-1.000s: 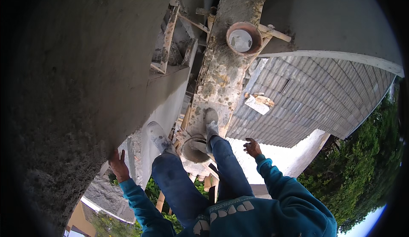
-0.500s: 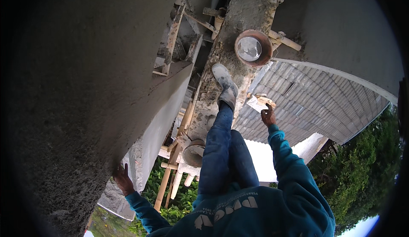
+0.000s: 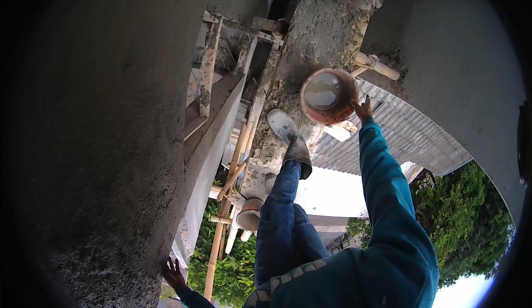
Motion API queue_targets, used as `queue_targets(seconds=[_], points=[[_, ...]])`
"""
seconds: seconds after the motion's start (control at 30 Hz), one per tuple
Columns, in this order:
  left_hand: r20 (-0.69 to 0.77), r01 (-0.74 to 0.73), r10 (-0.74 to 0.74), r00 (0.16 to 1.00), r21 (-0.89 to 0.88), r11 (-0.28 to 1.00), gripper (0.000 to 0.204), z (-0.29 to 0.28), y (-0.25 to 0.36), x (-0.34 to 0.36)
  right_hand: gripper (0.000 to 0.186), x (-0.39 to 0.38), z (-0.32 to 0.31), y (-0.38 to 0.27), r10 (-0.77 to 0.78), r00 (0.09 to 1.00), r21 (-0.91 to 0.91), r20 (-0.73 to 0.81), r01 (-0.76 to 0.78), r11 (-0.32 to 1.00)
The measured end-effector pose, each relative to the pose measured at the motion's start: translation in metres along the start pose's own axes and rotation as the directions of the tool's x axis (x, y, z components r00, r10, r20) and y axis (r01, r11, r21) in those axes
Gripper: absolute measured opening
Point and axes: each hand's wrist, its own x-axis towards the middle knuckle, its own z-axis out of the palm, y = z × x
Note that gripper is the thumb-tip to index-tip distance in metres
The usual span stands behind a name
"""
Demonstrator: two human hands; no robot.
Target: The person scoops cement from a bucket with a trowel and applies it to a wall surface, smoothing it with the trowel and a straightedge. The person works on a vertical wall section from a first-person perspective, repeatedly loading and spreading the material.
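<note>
The right hand (image 3: 363,109) was at about 2 o'clock, at the edge of a red-brown bucket (image 3: 331,116). Its fingers were a bit bent and seemed to touch the rim at the bucket's 4 o'clock side, but I could not tell if they gripped it. The teal sleeve (image 3: 388,180) came up to that hand from 5 o'clock.

The bucket stood on a rough walkway (image 3: 318,25) splashed with grey. Inside it was some wet, grey, shiny stuff (image 3: 322,98). A pole (image 3: 381,67) stuck out near the bucket's 2 o'clock side. A muddy boot (image 3: 284,124) was just beside the bucket, toward its 8 o'clock.

The left hand (image 3: 174,275) was down at 7 o'clock. Its fingers were spread apart and held nothing, and they looked to touch the edge of a big grey wall (image 3: 111,114). The wall filled the 9 o'clock side.

A second bucket (image 3: 252,204) sat near 6 o'clock, partly behind the blue jeans (image 3: 281,197). A wavy roof (image 3: 407,125) lay below at 3 o'clock, with green leaves (image 3: 463,225) at 4 o'clock.
</note>
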Motion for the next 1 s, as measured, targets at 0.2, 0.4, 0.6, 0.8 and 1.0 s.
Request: queue_targets(seconds=[0.2,0.4,0.6,0.8,1.0], points=[[-0.14,0.099,-0.101,0.985,-0.025,0.995,0.048,0.019,0.007,-0.003,0.045,-0.042,-0.035,-0.041,0.24,0.969,0.324,0.061,-0.247,0.913],[-0.062,0.097,-0.103,0.993,-0.093,0.991,0.048,0.005,0.002,0.0,0.033,-0.061,-0.067,-0.143,-0.011,0.997,0.444,0.081,-0.026,0.896],[-0.054,0.168,-0.16,0.986,0.222,0.961,0.044,-0.01,-0.024,0.0,0.035,-0.006,-0.167,-0.215,-0.181,0.983,0.452,0.03,0.148,0.88],[-0.317,0.505,-0.432,0.844,0.198,0.84,0.066,0.088,-0.123,-0.046,0.041,0.083,-0.222,-0.276,-0.316,0.938,0.346,-0.145,0.347,0.872],[-0.019,0.486,-0.529,0.849,0.422,0.765,0.09,0.275,-0.165,-0.13,0.042,0.231,-0.231,-0.358,-0.307,0.925,0.366,-0.223,0.371,0.854]])
